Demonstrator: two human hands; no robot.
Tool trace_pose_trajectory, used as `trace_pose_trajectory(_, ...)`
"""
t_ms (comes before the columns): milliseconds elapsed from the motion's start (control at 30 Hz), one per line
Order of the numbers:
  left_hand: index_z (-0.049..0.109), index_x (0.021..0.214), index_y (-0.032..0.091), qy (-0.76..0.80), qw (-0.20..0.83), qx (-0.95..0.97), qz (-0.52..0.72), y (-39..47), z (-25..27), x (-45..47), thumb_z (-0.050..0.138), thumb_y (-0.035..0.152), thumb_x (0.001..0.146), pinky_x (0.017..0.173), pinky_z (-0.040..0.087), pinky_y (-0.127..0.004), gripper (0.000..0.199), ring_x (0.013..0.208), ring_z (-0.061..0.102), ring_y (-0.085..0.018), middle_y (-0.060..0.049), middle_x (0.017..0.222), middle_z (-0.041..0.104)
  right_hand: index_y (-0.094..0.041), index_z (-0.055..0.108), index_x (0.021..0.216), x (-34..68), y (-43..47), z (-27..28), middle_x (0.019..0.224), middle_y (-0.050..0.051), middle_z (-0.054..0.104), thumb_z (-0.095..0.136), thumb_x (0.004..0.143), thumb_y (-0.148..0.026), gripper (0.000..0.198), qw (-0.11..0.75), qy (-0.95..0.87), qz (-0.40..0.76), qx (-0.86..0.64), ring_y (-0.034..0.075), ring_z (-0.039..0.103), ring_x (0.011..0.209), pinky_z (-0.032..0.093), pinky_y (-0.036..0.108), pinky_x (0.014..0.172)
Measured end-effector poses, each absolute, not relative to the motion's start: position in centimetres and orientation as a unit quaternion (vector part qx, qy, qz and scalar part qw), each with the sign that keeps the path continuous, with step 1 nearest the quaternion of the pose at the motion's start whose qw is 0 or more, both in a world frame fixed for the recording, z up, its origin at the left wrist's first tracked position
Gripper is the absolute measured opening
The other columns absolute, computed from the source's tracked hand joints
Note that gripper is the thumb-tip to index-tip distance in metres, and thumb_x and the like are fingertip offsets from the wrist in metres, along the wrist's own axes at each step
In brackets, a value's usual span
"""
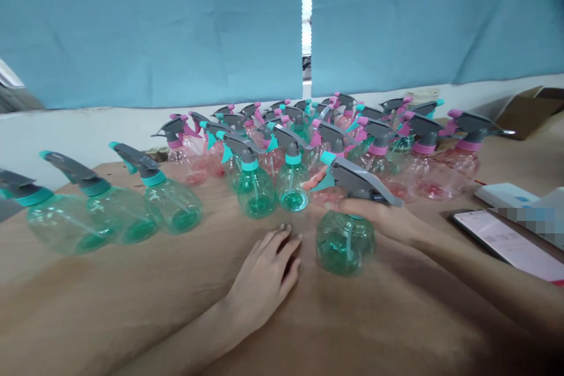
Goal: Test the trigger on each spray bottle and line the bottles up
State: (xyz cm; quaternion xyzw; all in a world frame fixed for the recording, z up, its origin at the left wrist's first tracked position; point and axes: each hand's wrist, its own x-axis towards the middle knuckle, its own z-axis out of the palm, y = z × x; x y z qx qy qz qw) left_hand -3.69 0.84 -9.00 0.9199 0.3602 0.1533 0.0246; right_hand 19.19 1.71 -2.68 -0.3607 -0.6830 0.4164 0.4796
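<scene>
A green spray bottle [345, 244] with a grey and teal trigger head is in my right hand [365, 208], which wraps round its neck just under the trigger. That bottle looks upright, at or just above the tabletop. My left hand [267, 267] rests palm down on the brown table [176, 305], fingers loosely spread, with nothing in it. Just beyond my hands stand two more green spray bottles, one at the left [257, 191] and one nearer the middle [293, 185].
Several pink spray bottles [425, 179] and green ones crowd the back of the table. A row of green spray bottles [171, 205] stands at the left. On the right lie a phone [506, 241] and a white box [506, 195]. A blue curtain [154, 23] hangs behind.
</scene>
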Motion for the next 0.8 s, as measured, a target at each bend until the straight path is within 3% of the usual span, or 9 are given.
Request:
trace_pose_trajectory(133,0.052,0.129,0.016,0.358,0.018,0.926,0.114,0.2,-8.8,-3.5,0.044,0.024,0.095,0.104,0.037,-0.049,0.036,0.131,0.040,-0.029,-0.013,0.139,0.048,-0.032,0.061,0.116,19.6,1.2,-2.2,0.108,0.001,0.066,0.061,0.080,-0.021,0.037,0.474,-0.667,0.440,-0.371,0.019,0.063,0.083,0.051,0.039,0.080)
trace_pose_trajectory(233,0.052,0.130,0.016,0.354,0.022,0.929,0.106,-0.1,-8.7,-3.4,0.045,0.025,0.094,0.105,0.036,-0.049,0.037,0.133,0.037,-0.029,-0.012,0.140,0.047,-0.030,0.067,0.103,20.0,0.6,-2.1,0.085,0.001,0.067,0.060,0.082,-0.029,0.021,0.449,-0.654,0.432,-0.428,0.020,0.063,0.078,0.052,0.037,0.073)
trace_pose_trajectory(367,0.052,0.130,0.015,0.360,0.022,0.929,0.085,-0.2,-8.4,-3.2,0.047,0.025,0.094,0.105,0.035,-0.049,0.038,0.133,0.037,-0.029,-0.014,0.141,0.046,-0.029,0.070,0.090,20.3,0.4,-2.3,0.085,0.001,0.067,0.062,0.082,-0.037,0.013,0.438,-0.648,0.401,-0.476,0.022,0.063,0.084,0.051,0.038,0.078)
trace_pose_trajectory(667,0.051,0.131,0.016,0.350,0.012,0.931,0.102,-0.2,-8.7,-3.3,0.048,0.025,0.093,0.105,0.037,-0.048,0.039,0.133,0.037,-0.029,-0.013,0.142,0.045,-0.027,0.063,0.095,19.6,0.1,-1.1,0.074,-0.001,0.063,0.059,0.084,-0.044,0.021,0.437,-0.671,0.370,-0.471,0.020,0.062,0.070,0.048,0.033,0.062)
trace_pose_trajectory(800,0.052,0.130,0.017,0.345,0.012,0.931,0.121,0.0,-9.0,-3.5,0.046,0.026,0.094,0.105,0.036,-0.048,0.038,0.132,0.038,-0.029,-0.012,0.142,0.045,-0.025,0.058,0.088,19.6,0.1,-1.1,0.069,-0.002,0.058,0.057,0.085,-0.044,0.019,0.449,-0.681,0.347,-0.463,0.016,0.055,0.061,0.044,0.030,0.055)
